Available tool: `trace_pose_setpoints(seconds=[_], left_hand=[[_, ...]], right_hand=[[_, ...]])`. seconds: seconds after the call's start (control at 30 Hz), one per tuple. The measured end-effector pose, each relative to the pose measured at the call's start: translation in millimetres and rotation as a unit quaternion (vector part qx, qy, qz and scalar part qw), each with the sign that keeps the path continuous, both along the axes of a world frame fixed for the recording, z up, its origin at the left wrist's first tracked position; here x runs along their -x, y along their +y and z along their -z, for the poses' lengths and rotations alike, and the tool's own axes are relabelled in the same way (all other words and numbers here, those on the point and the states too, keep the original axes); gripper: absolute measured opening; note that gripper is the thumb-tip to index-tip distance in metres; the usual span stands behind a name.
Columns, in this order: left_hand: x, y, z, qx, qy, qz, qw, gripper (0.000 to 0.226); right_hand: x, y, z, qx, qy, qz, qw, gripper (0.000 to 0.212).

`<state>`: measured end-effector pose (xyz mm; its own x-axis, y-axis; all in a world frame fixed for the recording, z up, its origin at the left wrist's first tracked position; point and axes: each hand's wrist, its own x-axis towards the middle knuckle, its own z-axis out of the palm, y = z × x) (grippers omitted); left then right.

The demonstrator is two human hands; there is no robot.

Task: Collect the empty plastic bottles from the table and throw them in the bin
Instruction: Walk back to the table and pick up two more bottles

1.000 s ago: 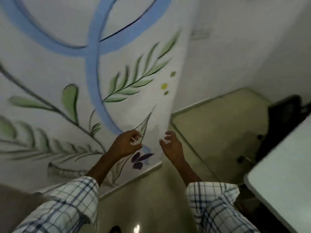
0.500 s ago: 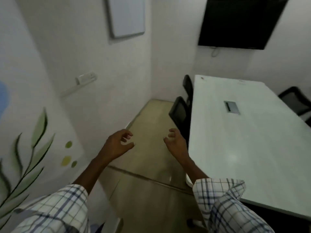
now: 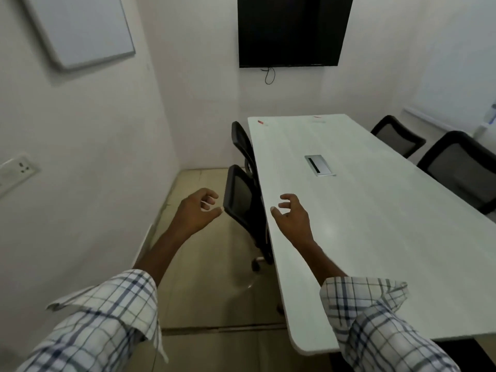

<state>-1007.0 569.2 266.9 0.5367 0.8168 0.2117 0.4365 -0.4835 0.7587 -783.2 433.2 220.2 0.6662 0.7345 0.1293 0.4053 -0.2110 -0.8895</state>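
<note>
A long white table [image 3: 375,224] stretches away from me on the right. No plastic bottle and no bin show in this view. Two small red-marked items [image 3: 261,122] lie near the table's far end, too small to identify. My left hand [image 3: 196,213] hovers over the floor beside the table, fingers curled and apart, holding nothing. My right hand [image 3: 291,216] hangs over the table's left edge, fingers spread, also holding nothing. Both arms wear checked sleeves.
Two black chairs [image 3: 241,200] stand along the table's left side, two more [image 3: 456,167] on the right. A metal cable box [image 3: 319,165] sits in the tabletop. A black screen [image 3: 291,30] and a whiteboard [image 3: 80,28] hang on the walls. A narrow floor strip [image 3: 204,277] runs left of the table.
My view has swung right from the painted wall to the room with the table. Both hands stay held out in front, holding nothing, and now sit nearer the table.
</note>
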Motion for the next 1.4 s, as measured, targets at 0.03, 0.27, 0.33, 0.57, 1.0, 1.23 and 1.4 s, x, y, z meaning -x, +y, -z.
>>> trace_pose_setpoints(seconds=[0.03,0.27,0.33,0.57,1.0,1.23,1.4], left_hand=[[-13.5,25.9,0.1,0.0,0.006,0.006,1.0,0.03],[-81.4,189.6,-13.2,-0.017,0.042,0.024,0.999,0.031],[-95.4,229.2,-16.6,-0.019,0.046,0.023,0.999,0.032],[-168.3,394.5,-3.2,-0.007,0.039,0.031,0.999,0.031],[-355.1,722.9,-10.3,-0.021,0.067,0.143,0.987,0.033],[-467.8,868.1,11.4,-0.026,0.07,0.194,0.978,0.033],[-555.4,964.4,25.9,-0.008,0.09,0.219,0.971,0.035]], right_hand=[[-12.1,21.6,-0.4,0.0,0.002,0.004,1.0,0.047],[-85.2,155.8,-11.1,0.014,-0.003,0.036,0.999,0.046],[-101.8,190.3,-15.7,0.013,-0.003,0.04,0.999,0.046],[-163.2,344.7,-0.7,0.016,0.01,0.062,0.998,0.045],[-279.8,662.6,16.3,0.011,0.059,0.14,0.988,0.043],[-369.5,796.7,38.6,-0.003,0.067,0.196,0.978,0.043],[-445.7,891.4,57.6,0.009,0.076,0.221,0.972,0.044]])
